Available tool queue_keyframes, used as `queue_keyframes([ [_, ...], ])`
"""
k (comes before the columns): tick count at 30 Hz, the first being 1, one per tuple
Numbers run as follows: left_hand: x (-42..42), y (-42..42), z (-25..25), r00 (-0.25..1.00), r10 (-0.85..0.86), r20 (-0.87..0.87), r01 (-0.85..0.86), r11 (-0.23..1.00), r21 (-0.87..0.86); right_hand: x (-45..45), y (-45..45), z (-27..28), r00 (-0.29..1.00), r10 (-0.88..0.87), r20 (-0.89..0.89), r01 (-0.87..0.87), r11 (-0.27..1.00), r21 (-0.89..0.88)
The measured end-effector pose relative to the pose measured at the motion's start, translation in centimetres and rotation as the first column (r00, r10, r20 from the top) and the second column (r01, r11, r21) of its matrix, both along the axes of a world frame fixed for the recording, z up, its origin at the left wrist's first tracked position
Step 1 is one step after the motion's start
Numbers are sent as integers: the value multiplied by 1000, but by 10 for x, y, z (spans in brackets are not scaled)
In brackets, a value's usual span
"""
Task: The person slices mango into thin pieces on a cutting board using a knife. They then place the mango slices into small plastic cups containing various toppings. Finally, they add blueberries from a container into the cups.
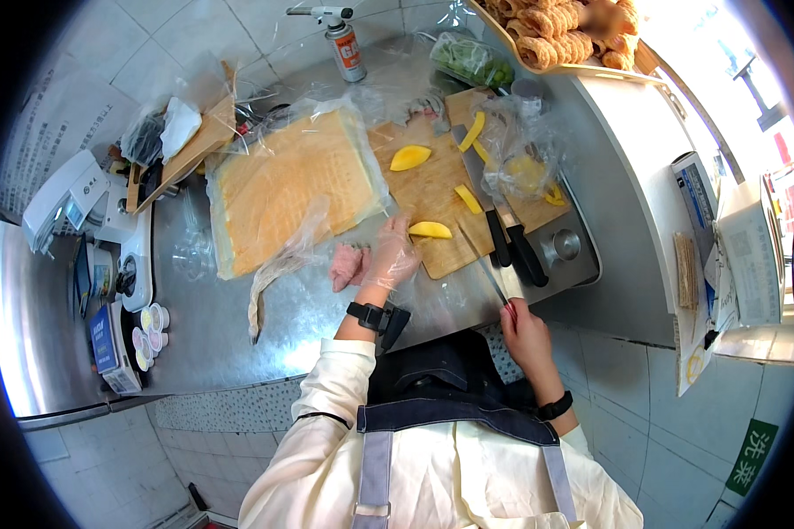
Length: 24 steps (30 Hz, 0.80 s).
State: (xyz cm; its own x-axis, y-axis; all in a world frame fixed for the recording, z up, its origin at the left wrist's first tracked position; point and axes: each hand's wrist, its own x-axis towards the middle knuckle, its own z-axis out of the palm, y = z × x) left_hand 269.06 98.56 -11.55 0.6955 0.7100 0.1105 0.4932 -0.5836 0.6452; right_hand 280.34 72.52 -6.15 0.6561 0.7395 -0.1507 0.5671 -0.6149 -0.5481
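My left hand [392, 256], in a clear plastic glove, is at the left edge of a wooden cutting board [430, 259]. Its fingertips are bunched beside a mango slice [431, 230]; whether they pinch anything cannot be made out. In my bare right hand [528, 337] is a knife [493, 281] with a red handle, its narrow blade pointing over the board's near edge. More mango lies on the board: a wide piece [410, 158] and a strip [468, 198]. A broad knife [471, 165] and a black-handled knife [528, 256] rest to the right.
A flat sheet cake [298, 188] on paper lies left, with crumpled plastic film [284, 261] over its near edge. Pink cloth [348, 266] touches the steel table [238, 357]. Behind stand a gas torch [345, 49] and boxed greens [470, 59]. A pastry tray [562, 69] is upper right.
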Motion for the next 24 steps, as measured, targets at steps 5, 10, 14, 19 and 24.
queue_keyframes([
  [5, -9, 13, -20, 994, -103, -31, 108, 955, 276, -5, 14, 5, 999, 35, -13, -36, 997, -69],
  [10, 32, 16, -15, 973, -167, -160, 211, 926, 314, 11, -2, -31, 996, 6, -88, -5, 1000, 16],
  [14, 24, -2, -22, 990, -98, -104, 126, 940, 318, 15, -1, -34, 997, 65, -39, -61, 994, 90],
  [19, 17, -6, -45, 996, -82, 29, 70, 957, 280, 27, 12, -24, 995, 70, -69, -68, 997, 31],
  [24, 16, -12, -27, 1000, 6, -17, -5, 996, 91, 31, 10, -36, 999, 40, -33, -38, 997, 66],
])
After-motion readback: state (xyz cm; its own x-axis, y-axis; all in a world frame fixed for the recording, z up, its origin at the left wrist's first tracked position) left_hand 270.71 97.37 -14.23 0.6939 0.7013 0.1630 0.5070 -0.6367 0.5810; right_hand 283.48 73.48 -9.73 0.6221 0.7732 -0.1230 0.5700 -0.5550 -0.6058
